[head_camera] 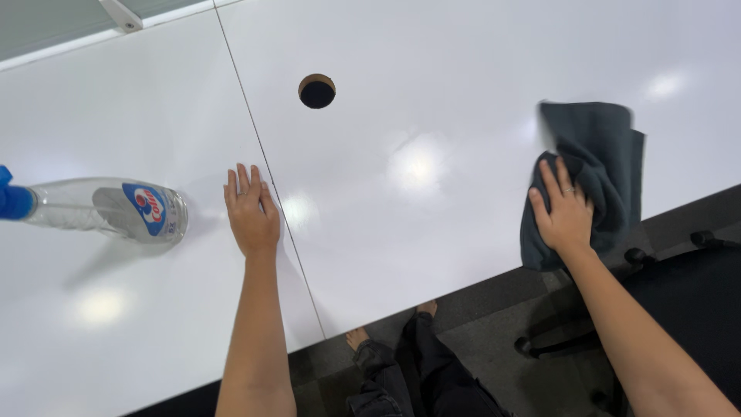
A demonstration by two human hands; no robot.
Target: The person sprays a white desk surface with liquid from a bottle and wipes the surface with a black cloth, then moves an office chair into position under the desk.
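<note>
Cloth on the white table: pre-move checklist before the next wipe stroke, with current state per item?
1. Right hand flat on the dark grey cloth: ok.
2. Cloth fully on the white table: not ok, its near edge hangs over the table edge.
3. Left hand free, palm down on the table: ok.
4. Spray bottle out of the cloth's way, apart from the left hand: ok.
5. Round cable hole clear of the cloth: ok.
6. Table wet or dry: cannot tell.
</note>
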